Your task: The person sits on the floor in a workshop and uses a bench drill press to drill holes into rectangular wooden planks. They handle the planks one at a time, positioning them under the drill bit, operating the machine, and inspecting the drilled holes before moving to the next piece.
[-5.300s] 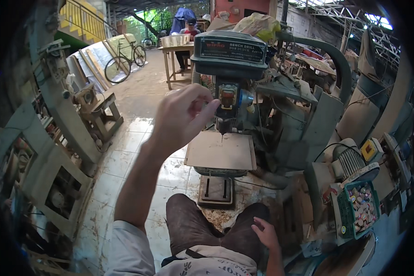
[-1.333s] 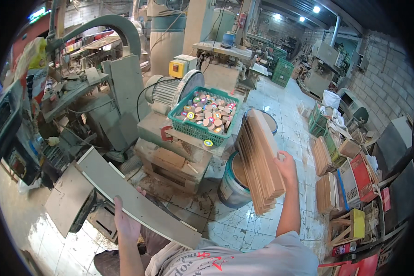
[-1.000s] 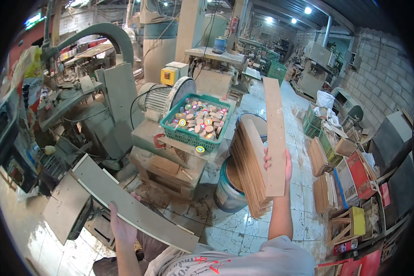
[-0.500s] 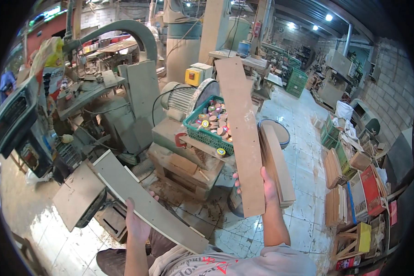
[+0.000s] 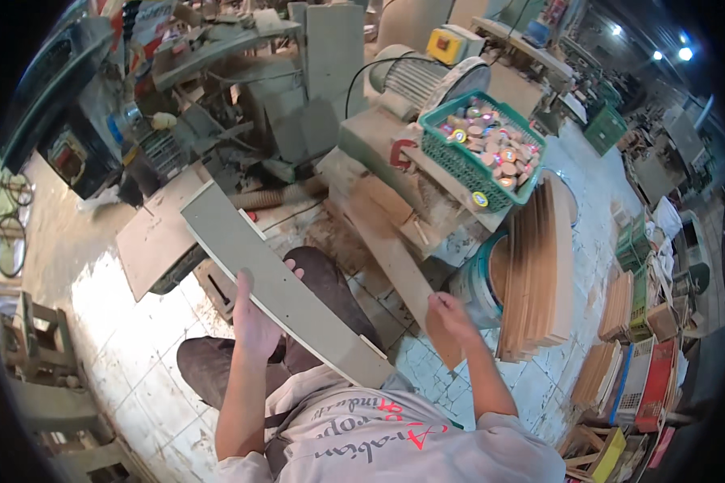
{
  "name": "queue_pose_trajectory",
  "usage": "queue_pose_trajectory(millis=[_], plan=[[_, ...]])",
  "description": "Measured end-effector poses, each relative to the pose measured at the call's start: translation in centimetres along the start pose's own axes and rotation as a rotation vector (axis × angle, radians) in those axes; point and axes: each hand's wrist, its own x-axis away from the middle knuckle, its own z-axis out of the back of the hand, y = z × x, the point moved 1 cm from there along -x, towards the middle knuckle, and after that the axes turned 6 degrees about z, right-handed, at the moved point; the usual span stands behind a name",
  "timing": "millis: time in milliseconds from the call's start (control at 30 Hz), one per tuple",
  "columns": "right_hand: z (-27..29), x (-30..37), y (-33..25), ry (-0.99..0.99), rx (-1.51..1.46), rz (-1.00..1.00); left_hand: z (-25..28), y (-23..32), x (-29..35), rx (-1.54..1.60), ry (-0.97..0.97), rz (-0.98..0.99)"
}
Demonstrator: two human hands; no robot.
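Keeps the left hand (image 5: 256, 326) clamped on a curved jig (image 5: 274, 282), with the thumb on top and other fingertips showing past the far edge, as in the view half a second ago. Holds it slanting over the thighs (image 5: 324, 278), from beside the shirt (image 5: 379, 443) out toward the board (image 5: 157, 229) under the drill (image 5: 68, 137). Has the right hand (image 5: 451, 315) clamped on a plank (image 5: 403, 278) near its closer end. Has swung that plank down since half a second ago: then raised in front of the basket (image 5: 439, 153), now low between jig and bucket (image 5: 471, 294), with the far end blurred over a wooden stand (image 5: 387, 197). Cannot tell contact there from mere overlap. Uncovers the discs (image 5: 499, 141) in the basket, partly hidden then. Leaves the stack (image 5: 536, 274) of boards beside the bucket, touched by the right hand a little over a second ago, now apart from it. Looks lower and more to the left than before, with the motor (image 5: 415, 79) higher in view and a bicycle (image 5: 10, 241) at the left edge.
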Motion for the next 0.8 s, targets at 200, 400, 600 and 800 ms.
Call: queue_pose_trajectory(millis=[200, 400, 600, 800], plan=[[-4.8, -0.8, 15.5, -0.057, 0.618, -0.241, 1.7, 0.2, 0.4, -0.013, 0.102, -0.013], [-9.2, -5.4, 23.3, -0.226, 0.519, -0.263, 2.2, -0.3, -0.9, -0.001, 0.125, -0.011], [-14.0, -13.3, 27.1, -0.241, 0.352, -0.186, 2.5, -0.7, -1.4, 0.034, 0.164, -0.002], [-14.6, -16.7, 27.1, -0.284, 0.445, -0.239, 3.0, -0.7, -1.4, -0.025, 0.239, -0.010]])
